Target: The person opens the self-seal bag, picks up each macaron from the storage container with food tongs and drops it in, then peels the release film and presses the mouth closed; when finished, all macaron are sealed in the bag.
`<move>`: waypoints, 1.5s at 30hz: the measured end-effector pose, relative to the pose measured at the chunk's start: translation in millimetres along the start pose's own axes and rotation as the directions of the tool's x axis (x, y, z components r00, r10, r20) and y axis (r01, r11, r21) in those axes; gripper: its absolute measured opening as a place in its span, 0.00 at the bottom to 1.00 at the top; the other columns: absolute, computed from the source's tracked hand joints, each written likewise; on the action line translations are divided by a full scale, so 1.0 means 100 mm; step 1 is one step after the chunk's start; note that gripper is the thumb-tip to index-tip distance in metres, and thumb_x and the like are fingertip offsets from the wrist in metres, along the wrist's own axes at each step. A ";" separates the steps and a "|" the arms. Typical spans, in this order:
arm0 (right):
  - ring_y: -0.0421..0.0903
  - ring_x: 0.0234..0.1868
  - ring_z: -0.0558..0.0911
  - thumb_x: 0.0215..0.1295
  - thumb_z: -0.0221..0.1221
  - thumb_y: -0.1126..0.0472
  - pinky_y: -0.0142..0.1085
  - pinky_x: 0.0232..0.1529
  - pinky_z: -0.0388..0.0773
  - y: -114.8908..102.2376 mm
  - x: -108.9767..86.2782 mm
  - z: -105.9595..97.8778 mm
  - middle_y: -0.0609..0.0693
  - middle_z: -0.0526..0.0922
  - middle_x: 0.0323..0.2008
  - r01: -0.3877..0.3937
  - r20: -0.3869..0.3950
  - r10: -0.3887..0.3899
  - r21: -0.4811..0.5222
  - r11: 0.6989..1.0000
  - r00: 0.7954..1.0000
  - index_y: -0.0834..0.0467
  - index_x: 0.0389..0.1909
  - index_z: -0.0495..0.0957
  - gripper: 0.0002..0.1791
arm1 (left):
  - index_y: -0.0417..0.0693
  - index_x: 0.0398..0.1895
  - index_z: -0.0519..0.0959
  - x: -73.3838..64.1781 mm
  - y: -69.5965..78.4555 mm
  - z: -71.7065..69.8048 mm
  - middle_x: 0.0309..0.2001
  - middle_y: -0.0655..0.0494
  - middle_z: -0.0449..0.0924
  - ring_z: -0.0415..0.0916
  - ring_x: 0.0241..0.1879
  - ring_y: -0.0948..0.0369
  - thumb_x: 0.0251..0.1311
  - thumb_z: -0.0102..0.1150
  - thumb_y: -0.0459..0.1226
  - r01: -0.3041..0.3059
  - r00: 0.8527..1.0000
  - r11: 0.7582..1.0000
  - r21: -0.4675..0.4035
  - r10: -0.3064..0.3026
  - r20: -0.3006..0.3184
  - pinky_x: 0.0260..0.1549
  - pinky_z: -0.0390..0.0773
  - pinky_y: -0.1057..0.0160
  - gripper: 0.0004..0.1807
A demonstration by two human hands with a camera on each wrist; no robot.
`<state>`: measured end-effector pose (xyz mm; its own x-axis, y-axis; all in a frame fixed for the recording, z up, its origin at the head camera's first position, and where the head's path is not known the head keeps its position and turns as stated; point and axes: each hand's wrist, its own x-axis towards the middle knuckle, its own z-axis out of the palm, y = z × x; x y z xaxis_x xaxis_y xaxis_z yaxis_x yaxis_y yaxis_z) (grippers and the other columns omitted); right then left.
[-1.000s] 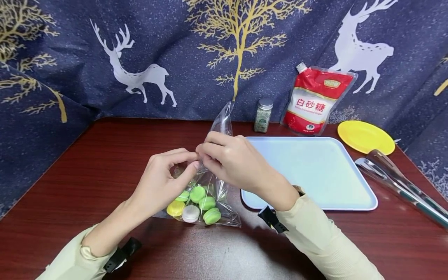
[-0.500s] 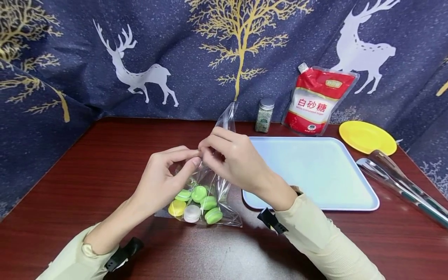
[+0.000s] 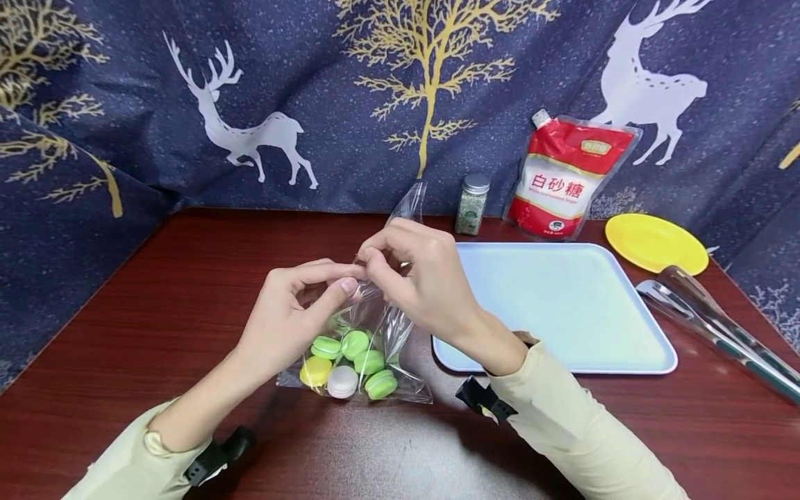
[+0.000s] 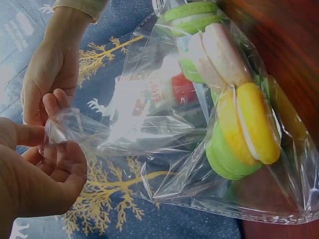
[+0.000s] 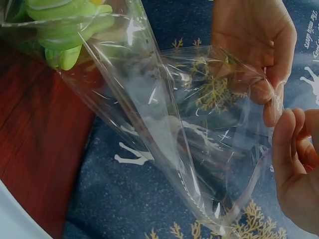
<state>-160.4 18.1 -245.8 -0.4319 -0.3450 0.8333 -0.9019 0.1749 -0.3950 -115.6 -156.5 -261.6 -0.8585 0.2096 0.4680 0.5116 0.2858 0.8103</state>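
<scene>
A clear plastic bag (image 3: 409,393) stands on the table with several macarons inside: green ones (image 3: 355,345), a yellow one (image 3: 315,372) and a pale one (image 3: 342,382). My left hand (image 3: 281,305) pinches the bag's gathered upper part between thumb and forefinger. Right beside those fingertips, my right hand (image 3: 425,274) pinches the same film with bent fingers. A loose flap of the bag rises behind the right hand. In the left wrist view the film (image 4: 75,124) runs bunched between both hands. In the right wrist view a bag edge (image 5: 254,184) slants down from the fingertips.
A light blue tray (image 3: 556,305) lies just right of the bag. Behind it stand a spice jar (image 3: 471,205) and a red sugar pouch (image 3: 565,180). Farther right are a yellow plate (image 3: 656,243) and metal tongs (image 3: 719,326). A patterned cloth (image 3: 350,104) hangs behind the table.
My right hand has shifted slightly up and to the right, its thumb now higher on the film. The left hand keeps its pinch almost in place; the macarons have hardly moved.
</scene>
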 end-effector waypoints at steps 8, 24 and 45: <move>0.34 0.21 0.70 0.54 0.53 0.70 0.27 0.22 0.66 0.02 0.00 0.01 0.45 0.76 0.21 -0.009 -0.035 0.006 -0.071 0.997 0.999 0.60 0.22 0.79 0.08 | 0.35 0.42 0.82 0.00 -0.01 0.01 0.37 0.50 0.81 0.73 0.31 0.64 0.58 0.57 0.26 0.000 1.000 1.000 0.003 0.000 -0.002 0.26 0.72 0.71 0.10; 0.33 0.18 0.70 0.52 0.54 0.70 0.27 0.19 0.65 0.10 0.02 -0.06 0.45 0.76 0.20 -0.069 -0.039 0.066 -0.080 0.994 0.997 0.60 0.22 0.80 0.07 | 0.42 0.40 0.84 0.03 -0.05 -0.04 0.26 0.55 0.81 0.74 0.26 0.64 0.60 0.57 0.30 0.055 0.997 0.998 -0.010 -0.056 -0.056 0.21 0.72 0.70 0.08; 0.37 0.18 0.66 0.49 0.55 0.72 0.30 0.20 0.63 0.19 0.10 -0.34 0.46 0.70 0.16 -0.089 -0.065 0.074 -0.282 0.955 0.995 0.60 0.19 0.77 0.06 | 0.40 0.42 0.83 0.12 -0.11 -0.20 0.28 0.53 0.82 0.76 0.25 0.62 0.62 0.56 0.34 0.102 0.981 0.992 -0.074 -0.112 -0.160 0.28 0.74 0.68 0.10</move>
<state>-181.8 49.7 -231.7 -0.4958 -0.2708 0.8252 -0.8202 0.4583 -0.3424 -132.1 -175.5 -258.2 -0.9052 0.0237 0.4243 0.4176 0.2355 0.8776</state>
